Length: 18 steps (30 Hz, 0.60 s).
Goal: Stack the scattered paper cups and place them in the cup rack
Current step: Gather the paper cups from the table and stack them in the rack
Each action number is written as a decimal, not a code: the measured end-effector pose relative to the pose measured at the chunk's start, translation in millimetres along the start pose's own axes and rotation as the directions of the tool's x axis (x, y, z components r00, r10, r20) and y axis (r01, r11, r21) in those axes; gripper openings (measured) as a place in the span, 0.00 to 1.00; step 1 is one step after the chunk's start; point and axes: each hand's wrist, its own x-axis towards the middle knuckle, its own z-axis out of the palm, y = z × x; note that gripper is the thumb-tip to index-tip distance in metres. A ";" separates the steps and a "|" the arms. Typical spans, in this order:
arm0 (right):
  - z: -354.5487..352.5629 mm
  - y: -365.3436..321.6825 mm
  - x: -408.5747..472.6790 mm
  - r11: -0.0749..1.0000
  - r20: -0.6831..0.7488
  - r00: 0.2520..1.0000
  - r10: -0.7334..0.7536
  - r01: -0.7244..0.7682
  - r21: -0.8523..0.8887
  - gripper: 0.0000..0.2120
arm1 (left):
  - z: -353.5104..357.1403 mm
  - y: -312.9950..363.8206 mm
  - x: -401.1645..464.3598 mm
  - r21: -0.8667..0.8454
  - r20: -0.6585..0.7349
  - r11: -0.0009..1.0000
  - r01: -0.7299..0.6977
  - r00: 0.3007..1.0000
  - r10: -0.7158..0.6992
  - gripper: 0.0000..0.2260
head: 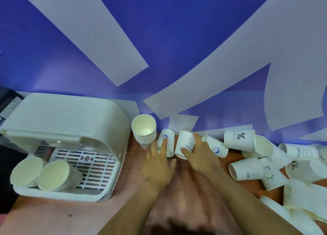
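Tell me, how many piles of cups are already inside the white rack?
2: one cup stack in the cup rack at its front left corner, another cup stack right beside it. The lid could hide more.

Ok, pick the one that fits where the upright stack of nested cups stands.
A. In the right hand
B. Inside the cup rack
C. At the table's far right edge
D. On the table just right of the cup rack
D: the upright stack stands on the table, just right of the cup rack and outside it, beside the left hand.

Left hand spread, right hand curled.
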 end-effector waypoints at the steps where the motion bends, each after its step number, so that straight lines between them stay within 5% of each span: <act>1: 1.6 0.5 4.5 1.000 0.005 1.000 -0.003 0.003 -0.001 0.34 | 4.0 -0.3 3.5 0.000 0.002 1.000 0.007 1.000 -0.007 0.35; 18: 23.0 6.9 18.3 0.973 -0.028 0.995 -0.093 0.096 0.212 0.36 | 23.6 -4.6 9.7 -0.107 -0.050 0.990 0.094 0.994 -0.099 0.24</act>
